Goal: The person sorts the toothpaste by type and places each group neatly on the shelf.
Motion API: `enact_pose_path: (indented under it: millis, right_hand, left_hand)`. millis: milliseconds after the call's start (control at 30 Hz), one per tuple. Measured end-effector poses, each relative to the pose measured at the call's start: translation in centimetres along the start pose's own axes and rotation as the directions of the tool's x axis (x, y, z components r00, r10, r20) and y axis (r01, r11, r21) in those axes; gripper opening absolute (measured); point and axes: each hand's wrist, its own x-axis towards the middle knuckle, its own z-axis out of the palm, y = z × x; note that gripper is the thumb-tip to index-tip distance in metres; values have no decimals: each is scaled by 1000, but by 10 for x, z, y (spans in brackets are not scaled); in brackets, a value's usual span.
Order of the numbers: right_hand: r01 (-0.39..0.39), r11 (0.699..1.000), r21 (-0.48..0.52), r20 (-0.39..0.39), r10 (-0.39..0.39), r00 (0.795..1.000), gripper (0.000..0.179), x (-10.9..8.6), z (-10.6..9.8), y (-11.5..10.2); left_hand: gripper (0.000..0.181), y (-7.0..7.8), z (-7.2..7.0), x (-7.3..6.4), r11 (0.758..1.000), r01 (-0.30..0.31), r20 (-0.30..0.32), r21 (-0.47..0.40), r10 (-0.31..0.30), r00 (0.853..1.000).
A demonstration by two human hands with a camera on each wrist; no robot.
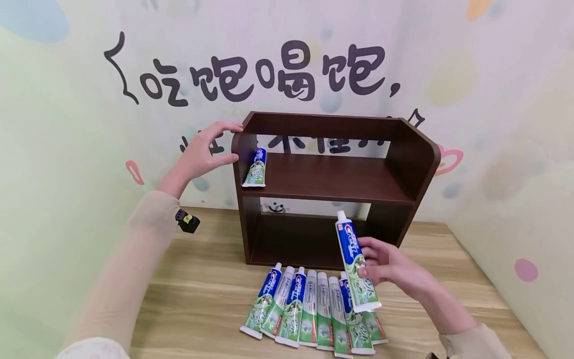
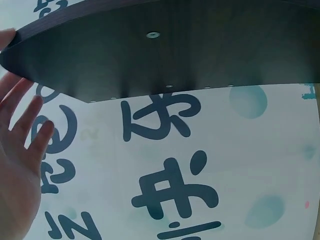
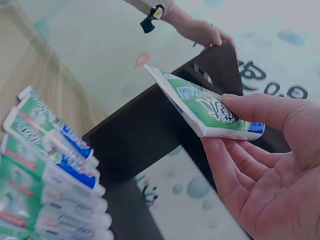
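My right hand pinches a blue, green and white toothpaste tube between thumb and fingers. The tube is held cap up, tilted, in front of the shelf's lower compartment. My left hand grips the upper front corner of the dark brown shelf's left side panel, thumb and fingers on either side of the corner. On the upper board of the small shelf, another toothpaste tube lies at the far left, cap toward the back.
A fanned row of several toothpaste tubes lies on the wooden table before the shelf, some with blue tops and some with silver-grey ones. Behind stands a wall with black lettering. A side wall borders the table on the right.
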Motion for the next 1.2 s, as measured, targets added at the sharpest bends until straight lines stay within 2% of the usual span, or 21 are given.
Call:
enact_pose_path:
  millis: [233, 433, 667, 1000, 1200]
  right_hand:
    - [10, 997, -78, -52, -14, 999, 67, 16, 0, -35]
    - [15, 992, -126, -109, -29, 994, 70, 27, -3, -55]
    - [29, 988, -154, -155, -53, 986, 69, 40, -6, -73]
    - [13, 980, -197, -266, -66, 962, 69, 57, -7, -96]
    - [5, 978, -208, -318, -73, 945, 72, 68, -8, -107]
  left_hand:
    - [55, -3, -3, 1, 1000, 30, 46, -4, -30, 999]
    - [56, -5, -1, -1, 999, 36, 33, 24, -37, 999]
    - [54, -6, 3, -2, 999, 39, 16, 4, -39, 999]
    - [54, -4, 5, -1, 999, 13, -3, -35, -13, 1000]
    - [55, -2, 6, -1, 1000, 9, 1, -29, -9, 1000]
